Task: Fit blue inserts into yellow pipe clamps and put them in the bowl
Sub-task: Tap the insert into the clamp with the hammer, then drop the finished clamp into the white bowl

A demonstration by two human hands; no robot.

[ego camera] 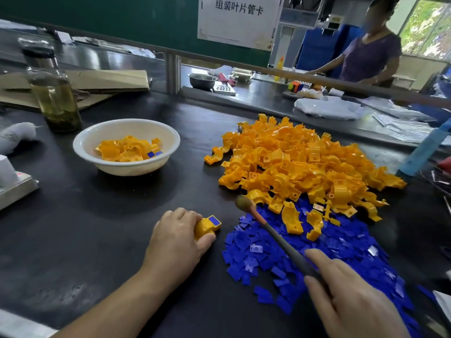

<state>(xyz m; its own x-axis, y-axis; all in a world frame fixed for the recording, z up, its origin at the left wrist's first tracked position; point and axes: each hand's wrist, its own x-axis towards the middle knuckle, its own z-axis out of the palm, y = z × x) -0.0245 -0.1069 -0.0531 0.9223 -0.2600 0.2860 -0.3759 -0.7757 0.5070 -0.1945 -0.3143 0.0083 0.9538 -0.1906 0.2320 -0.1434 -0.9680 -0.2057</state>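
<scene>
My left hand (177, 236) grips a yellow pipe clamp (206, 226) against the black table, with a blue insert (214, 220) sitting in its top face. My right hand (346, 291) holds a dark stick with a rounded tip (268, 230), the tip raised just right of the clamp. A large heap of yellow clamps (300, 162) lies at the right, with a spread of loose blue inserts (317, 252) in front of it. The white bowl (85, 142) at the left holds several fitted clamps.
A glass jar of tea (55, 98) stands behind the bowl, cardboard (97, 81) beyond it. A grey box edge (17, 189) is at the far left. A person (366, 52) stands across the rear bench, which carries a metal bowl (202, 80) and plastic bags.
</scene>
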